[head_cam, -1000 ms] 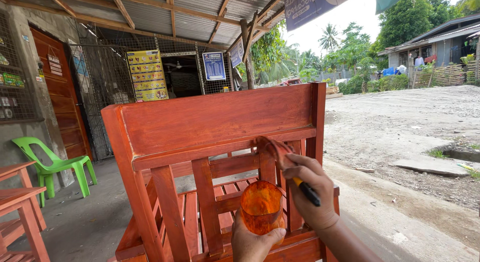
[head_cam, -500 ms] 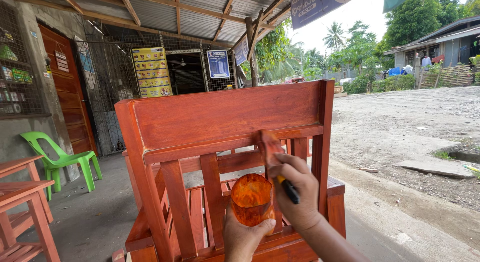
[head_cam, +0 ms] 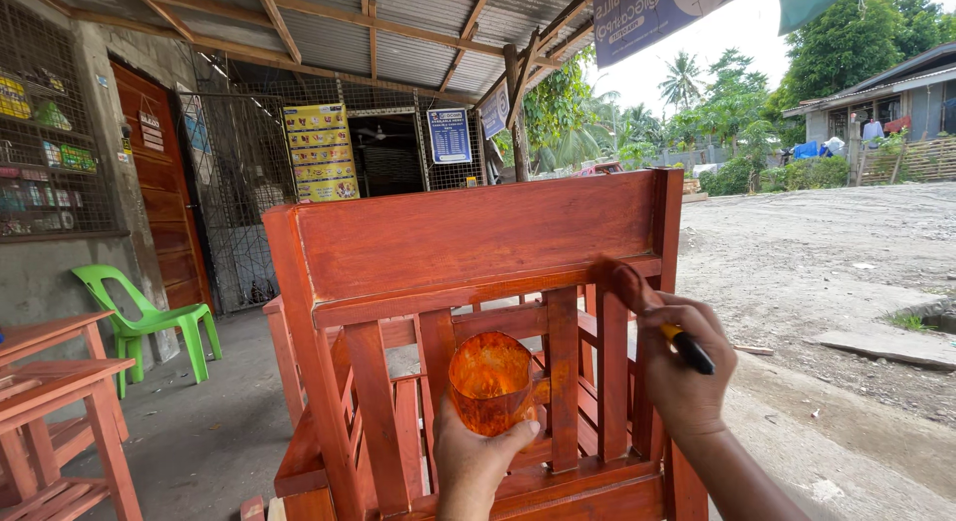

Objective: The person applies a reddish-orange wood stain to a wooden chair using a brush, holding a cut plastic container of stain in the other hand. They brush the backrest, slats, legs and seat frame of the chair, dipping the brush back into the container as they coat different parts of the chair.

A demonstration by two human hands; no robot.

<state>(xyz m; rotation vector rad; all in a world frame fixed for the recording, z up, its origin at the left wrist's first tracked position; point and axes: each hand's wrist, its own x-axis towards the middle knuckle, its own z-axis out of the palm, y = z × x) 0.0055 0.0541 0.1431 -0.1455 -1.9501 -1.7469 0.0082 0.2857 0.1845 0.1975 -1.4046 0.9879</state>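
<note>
Paintbrush [head_cam: 647, 307] in your right hand [head_cam: 682, 377], fingers closed round handle, bristles on wooden chair [head_cam: 478, 237] backrest edge. Left hand [head_cam: 478, 456] grips stain cup [head_cam: 490, 382]. Mid-stroke, staining; judge reload soon.

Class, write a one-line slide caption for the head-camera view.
Right hand brushes reddish stain onto a wooden chair while the left hand holds an orange cup.

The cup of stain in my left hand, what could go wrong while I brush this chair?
1. The orange cup is pinched low in the left hand; it could tip and spill onto the wooden chair.
2. The right hand works the brush close to coated slats and could smudge them.
</note>
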